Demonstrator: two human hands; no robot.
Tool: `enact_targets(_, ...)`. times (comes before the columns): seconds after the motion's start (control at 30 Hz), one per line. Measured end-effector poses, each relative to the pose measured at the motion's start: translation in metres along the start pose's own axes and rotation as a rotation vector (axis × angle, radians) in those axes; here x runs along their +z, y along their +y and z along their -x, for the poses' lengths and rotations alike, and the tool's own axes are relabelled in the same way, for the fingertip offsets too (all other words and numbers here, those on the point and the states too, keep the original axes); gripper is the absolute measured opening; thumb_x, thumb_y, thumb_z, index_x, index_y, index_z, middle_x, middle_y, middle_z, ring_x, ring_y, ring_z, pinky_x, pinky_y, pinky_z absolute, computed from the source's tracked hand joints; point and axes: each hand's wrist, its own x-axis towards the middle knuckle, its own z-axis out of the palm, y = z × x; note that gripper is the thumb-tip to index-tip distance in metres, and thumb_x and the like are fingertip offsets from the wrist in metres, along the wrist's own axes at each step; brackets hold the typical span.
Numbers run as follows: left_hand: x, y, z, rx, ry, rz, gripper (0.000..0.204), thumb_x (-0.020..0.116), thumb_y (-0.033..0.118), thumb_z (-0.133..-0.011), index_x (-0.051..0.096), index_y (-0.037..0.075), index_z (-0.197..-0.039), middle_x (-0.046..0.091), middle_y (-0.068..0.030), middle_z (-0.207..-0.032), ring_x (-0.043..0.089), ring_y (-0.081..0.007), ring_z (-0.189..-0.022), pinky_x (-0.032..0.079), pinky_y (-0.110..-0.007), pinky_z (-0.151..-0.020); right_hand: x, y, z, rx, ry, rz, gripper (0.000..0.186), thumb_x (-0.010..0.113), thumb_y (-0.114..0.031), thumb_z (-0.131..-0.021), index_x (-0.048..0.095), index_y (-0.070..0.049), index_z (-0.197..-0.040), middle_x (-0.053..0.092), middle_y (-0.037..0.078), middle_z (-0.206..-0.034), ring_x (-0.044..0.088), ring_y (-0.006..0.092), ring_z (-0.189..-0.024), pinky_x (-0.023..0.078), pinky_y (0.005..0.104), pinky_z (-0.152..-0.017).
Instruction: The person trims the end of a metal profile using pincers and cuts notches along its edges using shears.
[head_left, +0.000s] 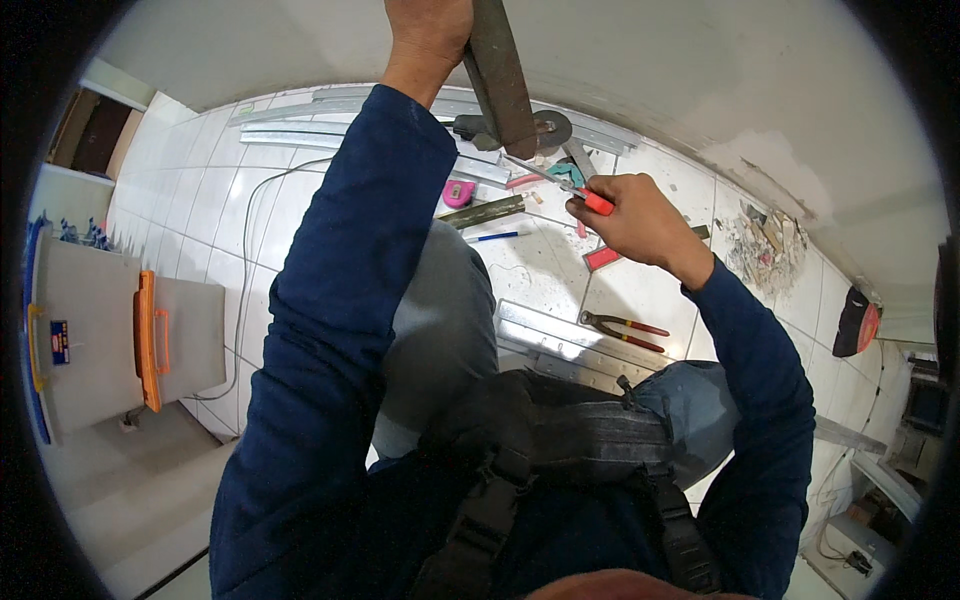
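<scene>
My left hand grips a long dark, flat-sided bar held tilted at the top. My right hand is closed on a red-handled tool, whose thin metal blade reaches to the bar's lower end; contact is unclear. Behind that end lies an angle grinder on the floor. Below the bar are a pink tape measure, a short dark rail, a blue pen and a teal tool. Red-handled pincers lie nearer my knees, beside perforated metal strips.
Metal channels lie along the wall. Rubble is at the right on the tiled floor. Grey toolboxes with orange handles stand left, beside a cable. A red-and-black object sits far right.
</scene>
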Motion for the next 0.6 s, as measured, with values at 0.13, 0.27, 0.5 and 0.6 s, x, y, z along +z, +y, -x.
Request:
enact_targets(0.13,0.002,-0.002,0.002,0.070,-0.017,0.024,0.027,0.052,0.035,-0.106,0.052,0.009,-0.110,0.052,-0.0008,-0.076,0.053,-0.0103,-0.055,0.046,-0.025,-0.046,0.003,-0.002,-0.003,0.044,-0.013,-0.027,0.038,0.071,-0.037,-0.091,0.070,0.001,-0.089,0.065,0.018,-0.070,0.059,0.0288,-0.062,0.047,0.0401,-0.065)
enact_targets(0.27,0.007,-0.001,0.003,0.066,-0.019,0.015,0.026,0.053,0.034,-0.106,0.052,0.009,-0.112,0.053,-0.0003,-0.077,0.052,-0.0093,-0.056,0.045,-0.024,-0.047,-0.006,-0.002,-0.002,0.132,-0.136,-0.179,0.044,0.070,-0.043,-0.092,0.068,0.000,-0.081,0.061,0.010,-0.064,0.053,0.0178,-0.051,0.043,0.0332,-0.050)
enact_targets(0.5,-0.015,0.003,-0.015,0.565,0.253,-0.108,0.054,0.057,0.034,-0.104,0.042,-0.002,-0.142,0.057,-0.0032,-0.093,0.056,-0.0126,-0.080,0.048,-0.025,-0.069,0.004,0.014,0.005,0.210,-0.715,-1.130,0.039,0.067,-0.041,-0.095,0.059,-0.007,-0.076,0.045,-0.006,-0.056,0.041,0.0050,-0.043,0.032,0.0235,-0.039)
enact_targets(0.6,-0.026,-0.002,-0.024,0.623,0.340,-0.142,0.051,0.057,0.032,-0.104,0.043,-0.002,-0.139,0.057,-0.0035,-0.098,0.057,-0.0136,-0.090,0.048,-0.025,-0.080,-0.003,0.020,-0.002,0.170,-0.384,-0.649,0.040,0.069,-0.042,-0.093,0.067,-0.004,-0.083,0.053,-0.002,-0.059,0.047,0.0080,-0.049,0.040,0.0268,-0.047)
